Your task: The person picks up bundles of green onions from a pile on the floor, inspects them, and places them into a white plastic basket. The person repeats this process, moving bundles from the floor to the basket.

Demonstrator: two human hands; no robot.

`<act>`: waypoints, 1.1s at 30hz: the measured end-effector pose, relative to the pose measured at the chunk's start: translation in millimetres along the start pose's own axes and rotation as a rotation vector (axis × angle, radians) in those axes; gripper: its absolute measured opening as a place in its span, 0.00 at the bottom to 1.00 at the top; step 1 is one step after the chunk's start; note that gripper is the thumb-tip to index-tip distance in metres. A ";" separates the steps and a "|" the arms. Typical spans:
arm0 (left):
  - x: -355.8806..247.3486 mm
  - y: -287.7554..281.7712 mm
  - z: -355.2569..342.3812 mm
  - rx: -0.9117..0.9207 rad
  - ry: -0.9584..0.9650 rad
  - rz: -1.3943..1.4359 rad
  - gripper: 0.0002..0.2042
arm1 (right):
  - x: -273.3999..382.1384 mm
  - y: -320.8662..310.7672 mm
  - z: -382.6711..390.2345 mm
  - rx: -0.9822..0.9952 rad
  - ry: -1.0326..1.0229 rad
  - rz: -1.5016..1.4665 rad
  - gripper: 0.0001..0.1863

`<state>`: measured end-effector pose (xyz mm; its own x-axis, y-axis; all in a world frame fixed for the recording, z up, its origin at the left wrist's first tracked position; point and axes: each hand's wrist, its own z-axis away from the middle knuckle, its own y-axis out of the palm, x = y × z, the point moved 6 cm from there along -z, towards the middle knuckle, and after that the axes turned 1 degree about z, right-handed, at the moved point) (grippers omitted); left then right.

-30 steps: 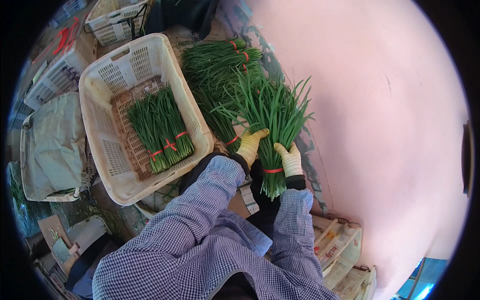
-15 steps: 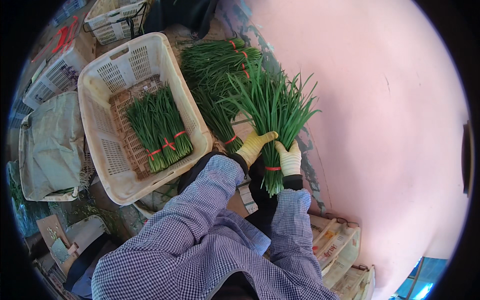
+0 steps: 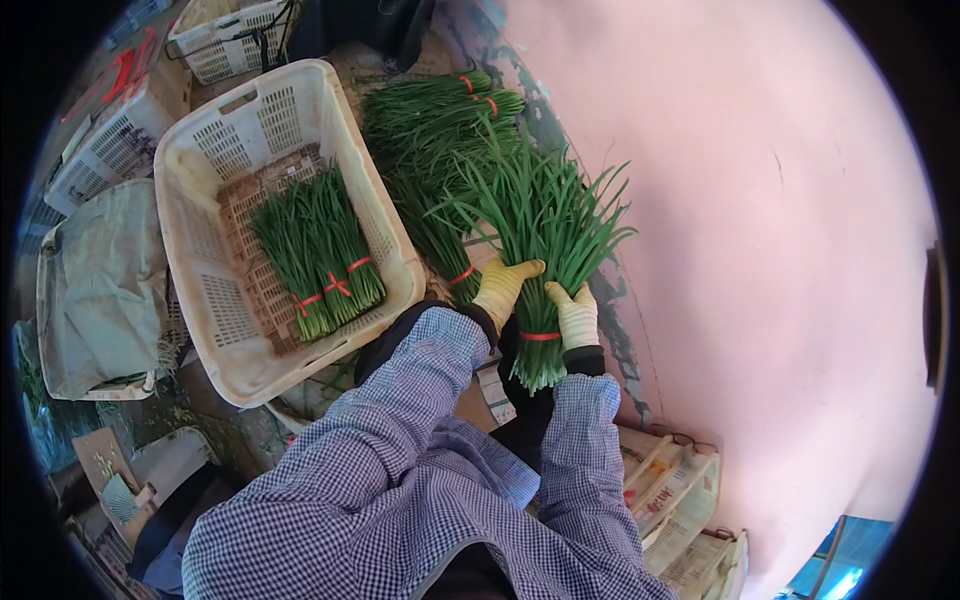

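Observation:
My left hand, in a yellow glove, and my right hand, in a pale striped glove, are closed round a bunch of long green leafy stalks, its leaves fanned upward and a red band near the pale cut ends. Left of my hands stands a dirty white plastic crate holding several banded bundles side by side. Behind the held bunch lies a pile of similar banded bundles, partly hidden by it.
A pink wall fills the right side. Stacked crates stand at lower right, others at upper left. A cloth-covered crate is at far left, above a board. Dark fabric hangs at the top.
The bunch in my hands shifted slightly right, then slightly back left, with its leaves swaying. My hands moved with it and kept their hold. The crates and lying bundles stayed put.

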<state>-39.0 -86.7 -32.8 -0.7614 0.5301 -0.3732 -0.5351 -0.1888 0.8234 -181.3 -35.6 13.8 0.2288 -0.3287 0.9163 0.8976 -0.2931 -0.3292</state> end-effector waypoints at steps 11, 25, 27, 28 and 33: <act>-19.6 9.2 18.3 -0.092 0.050 -0.117 0.32 | 25.7 -22.0 16.8 -0.333 -0.310 0.412 0.30; -21.2 18.5 25.2 0.002 0.088 -0.213 0.19 | 110.7 34.1 -0.6 -0.233 -0.177 0.674 0.32; -20.3 18.9 25.8 -0.002 0.069 -0.197 0.20 | 106.4 28.1 -7.0 -0.227 -0.237 0.668 0.31; -20.3 20.3 26.8 -0.008 0.055 -0.189 0.21 | 106.6 22.1 -10.7 -0.209 -0.252 0.675 0.30; -14.6 11.5 17.5 -0.022 0.069 -0.210 0.20 | 123.0 11.5 -8.4 -0.020 -0.262 1.065 0.28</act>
<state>-27.7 -82.1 -10.4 -0.6552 0.5023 -0.5642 -0.6917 -0.0986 0.7154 -146.0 -86.9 120.8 0.9584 -0.2220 0.1795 0.1870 0.0131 -0.9823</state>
